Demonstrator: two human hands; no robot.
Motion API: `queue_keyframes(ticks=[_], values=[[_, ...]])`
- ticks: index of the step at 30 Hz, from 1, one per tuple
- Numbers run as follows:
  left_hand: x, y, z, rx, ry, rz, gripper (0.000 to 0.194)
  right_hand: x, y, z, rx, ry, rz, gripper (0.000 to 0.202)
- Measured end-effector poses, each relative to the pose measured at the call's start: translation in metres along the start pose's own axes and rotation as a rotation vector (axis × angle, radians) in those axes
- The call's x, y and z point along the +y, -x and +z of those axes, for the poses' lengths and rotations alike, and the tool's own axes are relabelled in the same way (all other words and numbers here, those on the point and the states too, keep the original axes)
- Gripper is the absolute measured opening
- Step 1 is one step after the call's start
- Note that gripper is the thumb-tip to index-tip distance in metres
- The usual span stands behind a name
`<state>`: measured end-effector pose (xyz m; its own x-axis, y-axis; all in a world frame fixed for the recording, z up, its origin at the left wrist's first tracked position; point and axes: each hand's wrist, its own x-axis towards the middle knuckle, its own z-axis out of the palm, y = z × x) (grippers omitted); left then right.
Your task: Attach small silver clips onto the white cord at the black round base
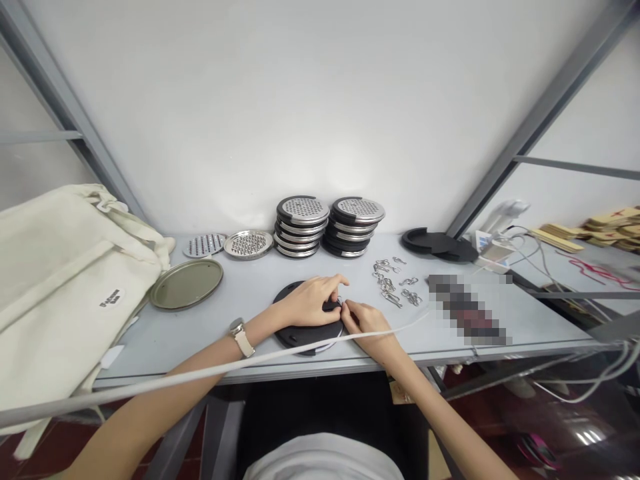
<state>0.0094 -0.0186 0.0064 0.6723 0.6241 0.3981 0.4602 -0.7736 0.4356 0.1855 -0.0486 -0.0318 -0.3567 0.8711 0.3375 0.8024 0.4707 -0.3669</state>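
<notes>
A black round grater holder (pixel 295 337) lies flat near the table's front edge, a strip of pale rim showing at its lower right. My left hand (pixel 315 301) rests over it, thumb and fingers curled around a small black part at its right side, index finger extended. Beside it, my right hand (pixel 369 325) is closed in a pinch at the holder's right edge. A thin metal piece seems to show at those fingertips, too small to make out. To the right lie several small metal clasps (pixel 387 283) in a loose cluster.
Behind my hands stand two stacks of round metal graters in black holders, a left stack (pixel 303 227) and a right stack (pixel 355 227). Loose grater discs (pixel 249 244) and an olive round lid (pixel 187 284) lie left, near a cream bag (pixel 75 287). A white cable (pixel 200 373) crosses in front.
</notes>
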Motion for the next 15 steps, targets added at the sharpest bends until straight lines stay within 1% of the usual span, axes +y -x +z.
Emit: queue_keyframes(ticks=[2, 5, 10, 15], values=[[-0.0006, 0.0, 0.0004, 0.017, -0.005, 0.003, 0.045, -0.0008, -0.0004, -0.0006, 0.002, -0.021, 0.009, 0.029], [-0.0002, 0.0003, 0.0002, 0.034, -0.01, 0.02, 0.041, -0.0027, -0.0008, -0.0022, 0.006, -0.034, 0.011, 0.03], [0.0008, 0.0002, -0.0003, -0.007, 0.005, 0.019, 0.04, -0.0026, -0.0003, -0.0028, 0.025, -0.044, -0.011, 0.03], [0.0002, -0.0003, -0.0001, -0.007, 0.017, 0.027, 0.039, 0.0001, 0.0005, -0.0003, 0.017, -0.008, -0.014, 0.029]])
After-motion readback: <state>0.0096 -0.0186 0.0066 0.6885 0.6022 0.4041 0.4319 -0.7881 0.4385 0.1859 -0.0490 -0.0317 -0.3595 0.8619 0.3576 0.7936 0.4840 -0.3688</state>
